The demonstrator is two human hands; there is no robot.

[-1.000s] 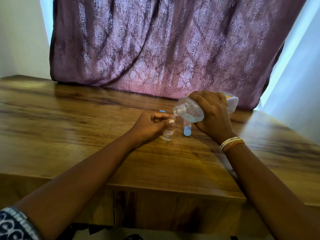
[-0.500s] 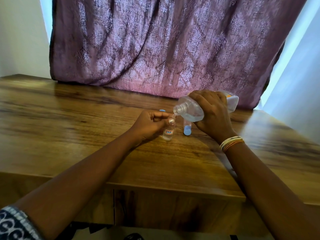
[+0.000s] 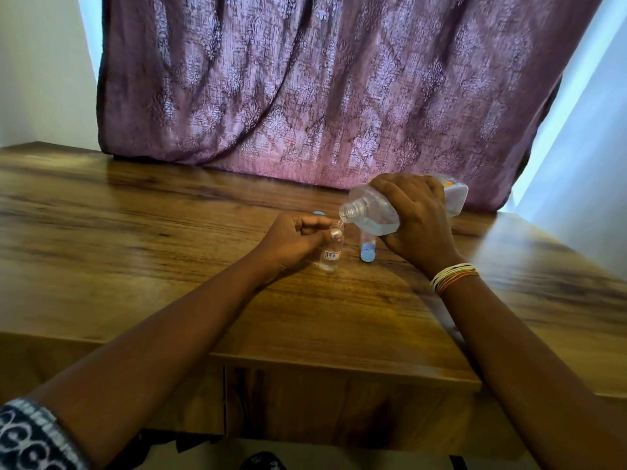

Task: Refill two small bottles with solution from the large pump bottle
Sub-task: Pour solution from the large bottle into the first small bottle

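Observation:
My right hand [image 3: 412, 222] grips the large clear bottle [image 3: 376, 217], which has no pump on it and is tipped left so its open threaded neck hangs just over a small bottle. That small clear bottle [image 3: 330, 256] with a red-and-blue label stands upright on the wooden table [image 3: 152, 232]; my left hand [image 3: 291, 240] pinches it near its mouth. A second small bottle [image 3: 367, 251] with a blue cap lies on the table under the large bottle, cap toward me. A loose blue cap [image 3: 318, 213] peeks out behind my left hand.
A purple patterned curtain [image 3: 305, 89] hangs along the table's back edge, close behind the bottles. Bangles [image 3: 453, 278] circle my right wrist. The table's front edge runs just below my forearms, with a drawer front underneath.
The large bottle has stayed tipped over the small bottle's mouth. Both hands have held nearly still.

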